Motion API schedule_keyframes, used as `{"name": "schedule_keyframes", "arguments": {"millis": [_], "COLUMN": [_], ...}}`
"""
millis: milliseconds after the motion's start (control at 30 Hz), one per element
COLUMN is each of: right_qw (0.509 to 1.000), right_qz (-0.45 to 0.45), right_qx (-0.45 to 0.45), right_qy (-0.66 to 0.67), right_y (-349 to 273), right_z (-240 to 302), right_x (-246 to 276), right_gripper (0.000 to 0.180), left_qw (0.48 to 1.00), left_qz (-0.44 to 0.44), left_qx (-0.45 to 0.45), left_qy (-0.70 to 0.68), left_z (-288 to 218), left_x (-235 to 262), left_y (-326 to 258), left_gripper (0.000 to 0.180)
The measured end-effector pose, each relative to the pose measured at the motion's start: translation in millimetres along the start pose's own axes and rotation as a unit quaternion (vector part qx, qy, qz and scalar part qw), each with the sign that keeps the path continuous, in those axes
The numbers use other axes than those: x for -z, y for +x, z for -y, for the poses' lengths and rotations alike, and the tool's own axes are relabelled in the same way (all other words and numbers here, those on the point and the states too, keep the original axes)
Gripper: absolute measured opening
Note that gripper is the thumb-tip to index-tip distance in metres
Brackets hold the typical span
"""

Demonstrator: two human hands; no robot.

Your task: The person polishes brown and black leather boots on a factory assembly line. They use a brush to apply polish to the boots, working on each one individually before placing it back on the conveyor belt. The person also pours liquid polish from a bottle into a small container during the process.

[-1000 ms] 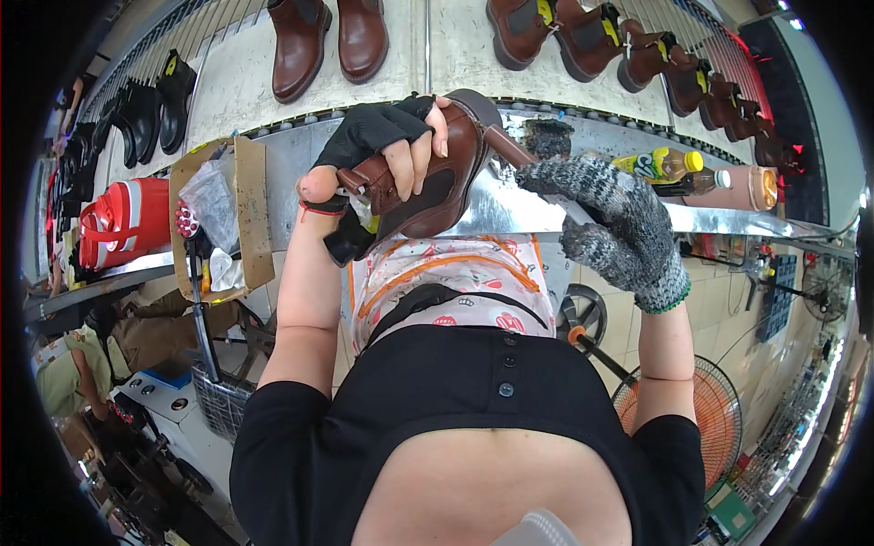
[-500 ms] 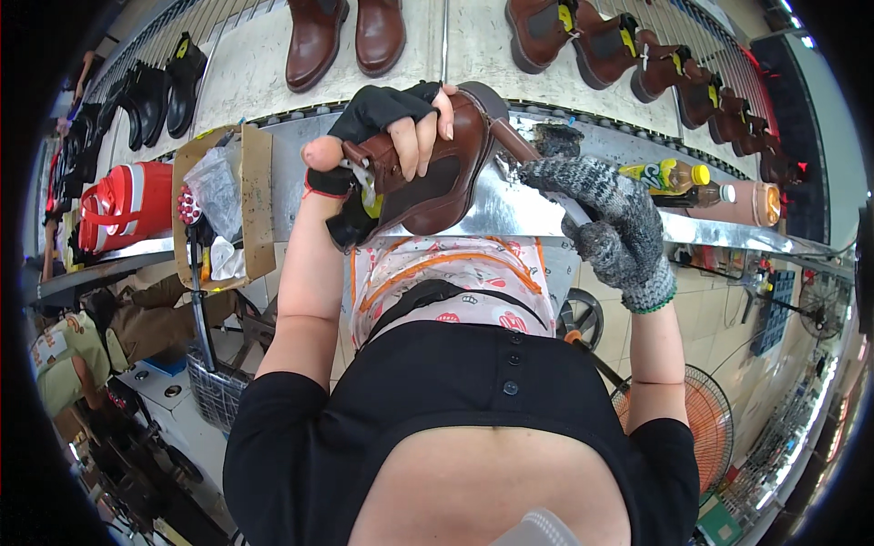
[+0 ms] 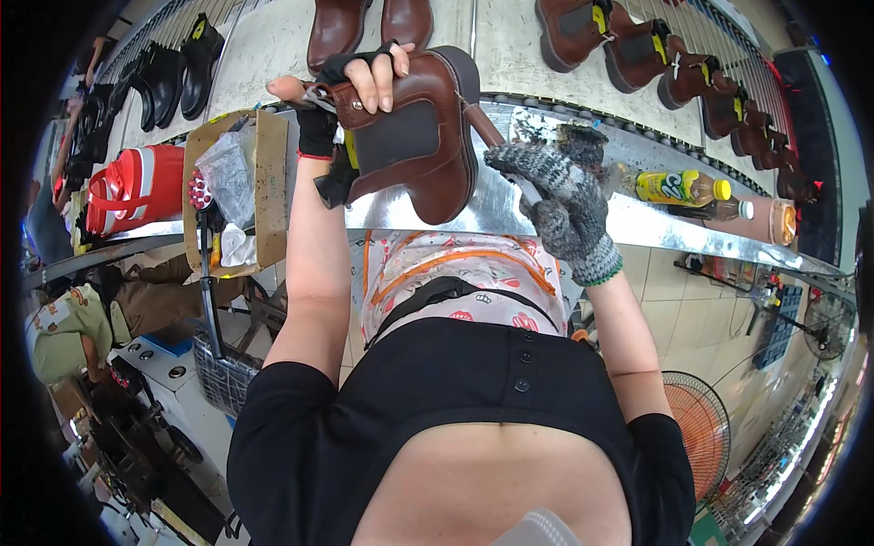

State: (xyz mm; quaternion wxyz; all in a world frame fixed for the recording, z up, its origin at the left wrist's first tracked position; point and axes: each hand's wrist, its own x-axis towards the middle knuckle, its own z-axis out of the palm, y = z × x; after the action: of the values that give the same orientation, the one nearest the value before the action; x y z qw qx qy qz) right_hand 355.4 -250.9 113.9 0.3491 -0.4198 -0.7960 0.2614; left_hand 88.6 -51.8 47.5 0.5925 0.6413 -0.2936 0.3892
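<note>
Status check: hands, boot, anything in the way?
Left hand: gripping brown boot by its shaft. Right hand, gloved: brown rod-shaped tool near boot's sole. No obstruction seen; bottles lie right.

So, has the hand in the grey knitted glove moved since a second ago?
Yes. Judged against the yellow-capped bottle, the right hand has moved left, away from it.

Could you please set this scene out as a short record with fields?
left hand: in black fingerless glove, gripping brown boot
right hand: in grey knitted glove, holding brown rod-shaped tool
tool position: end by the boot; contact unclear
to the left: cardboard box, red jug
to the right: two drink bottles
beyond: other brown boots; black boots farther left
</note>
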Motion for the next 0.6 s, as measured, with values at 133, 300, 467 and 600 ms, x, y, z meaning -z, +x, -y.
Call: {"name": "schedule_keyframes", "arguments": {"millis": [133,300,467,600], "right_qw": [0.998,0.998,0.998,0.997], "right_qz": [0.022,0.009,0.018,0.045], "right_qx": [-0.025,0.013,-0.022,-0.037], "right_qy": [0.058,0.064,0.059,0.054], "right_y": [-2.5,-0.9,-4.8,-4.8], "right_z": [-20.5,-33.1,-39.3,-42.3], "right_x": [-15.3,-28.2,-34.1,-33.6], "right_gripper": [0.041,0.038,0.036,0.036], "left_qw": [0.998,0.995,0.986,0.967], "left_qz": [0.011,-0.091,-0.158,-0.236], "left_qx": [0.069,0.035,0.058,0.09], "left_qy": [-0.002,-0.035,-0.024,-0.021], "left_z": [-14.9,-10.9,-19.1,-24.2], "left_x": [19.1,14.0,15.7,18.4], "left_y": [-11.2,-20.7,-29.1,-39.5], "left_gripper": [0.098,0.097,0.097,0.097]}}
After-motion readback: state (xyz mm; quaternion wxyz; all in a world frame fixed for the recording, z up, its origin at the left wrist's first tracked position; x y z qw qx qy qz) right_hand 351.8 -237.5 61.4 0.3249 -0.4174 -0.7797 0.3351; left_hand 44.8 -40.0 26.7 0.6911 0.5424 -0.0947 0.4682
